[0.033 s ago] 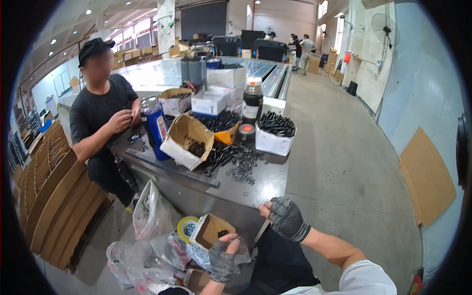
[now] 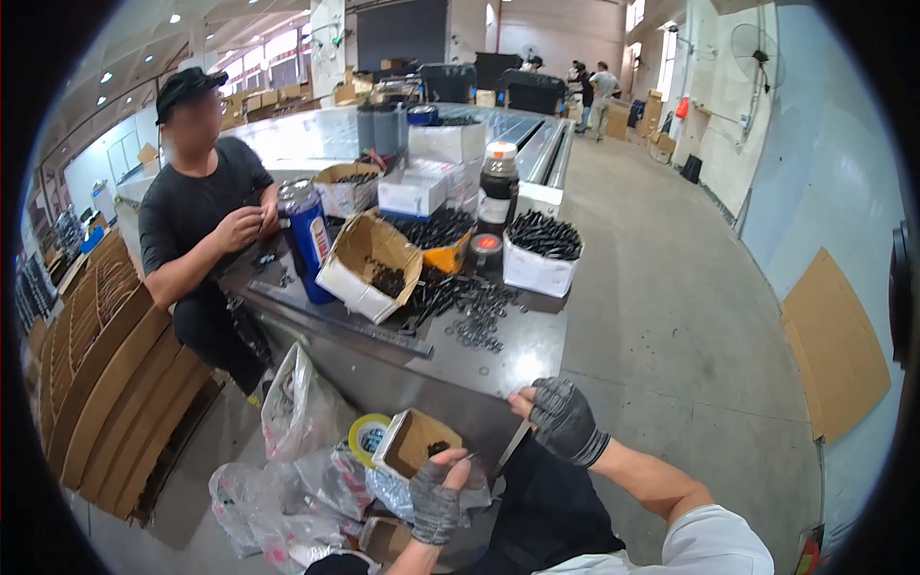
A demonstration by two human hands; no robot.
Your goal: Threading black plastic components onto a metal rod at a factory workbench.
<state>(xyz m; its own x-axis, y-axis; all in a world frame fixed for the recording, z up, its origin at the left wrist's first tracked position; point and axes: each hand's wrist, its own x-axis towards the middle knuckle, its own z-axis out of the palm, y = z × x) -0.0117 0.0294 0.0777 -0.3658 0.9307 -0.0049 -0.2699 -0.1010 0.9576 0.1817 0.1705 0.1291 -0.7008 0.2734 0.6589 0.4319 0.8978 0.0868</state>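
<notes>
My right hand (image 2: pixel 565 422), in a grey fingerless glove, is closed at the near right corner of the metal table (image 2: pixel 532 331), its fingertips pinched together. Lower down, my left hand (image 2: pixel 439 494), gloved alike, has its thumb and fingers drawn together just in front of a small open cardboard box (image 2: pixel 407 443). Dark small parts (image 2: pixel 438 448) lie in that box. Whatever either hand pinches is too small to make out. Beyond my right hand, loose metal washers (image 2: pixel 476 324) are scattered on the table beside a heap of black bolts (image 2: pixel 443 299).
A white box of black bolts (image 2: pixel 542 251), a tipped carton (image 2: pixel 369 268), a dark bottle (image 2: pixel 496 187) and a blue flask (image 2: pixel 307 240) crowd the table. A co-worker (image 2: pixel 201 192) sits at left. Below are plastic bags (image 2: pixel 297 407) and a tape roll (image 2: pixel 368 436).
The view has shifted slightly, so the table and its things sit a little further right and higher. Both hands keep nearly the same pose.
</notes>
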